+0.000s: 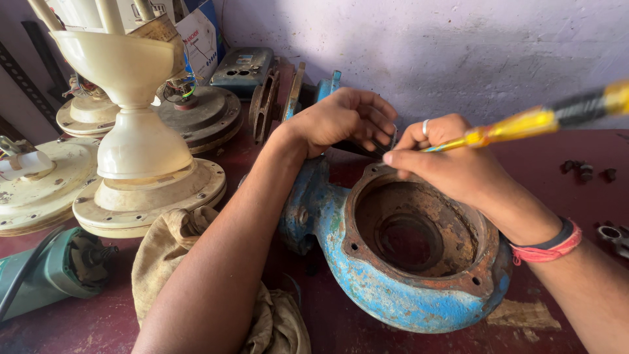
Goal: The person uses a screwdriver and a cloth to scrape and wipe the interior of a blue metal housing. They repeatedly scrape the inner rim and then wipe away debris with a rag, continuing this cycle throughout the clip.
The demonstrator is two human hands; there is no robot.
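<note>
Both hands busy: my right hand [452,164] pinching a yellow screwdriver [524,121], left hand [347,121] curled on the far rim at 12 o'clock of the rusty blue pump casing [393,288], which looks heavy, rigid cast iron to me, so I'd grab its thick rim.

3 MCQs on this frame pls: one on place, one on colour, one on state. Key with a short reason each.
1. Where does the beige cloth lie?
A. Inside the pump casing
B. On the bench left of the pump casing
C. Over the fan motor

2. What colour is the screwdriver handle?
A. Yellow with black
B. Red
C. Green

3. What state is the inside of the pump casing in?
A. Freshly painted
B. Filled with water
C. Rusty and bare

Key:
1 B: the beige cloth lies on the bench, left of the pump casing, partly under the left forearm.
2 A: the screwdriver in the right hand has a yellow handle with a black band.
3 C: the bowl is brown with rust and holds nothing, while the outside is worn blue. The left hand rests behind the casing.
</note>
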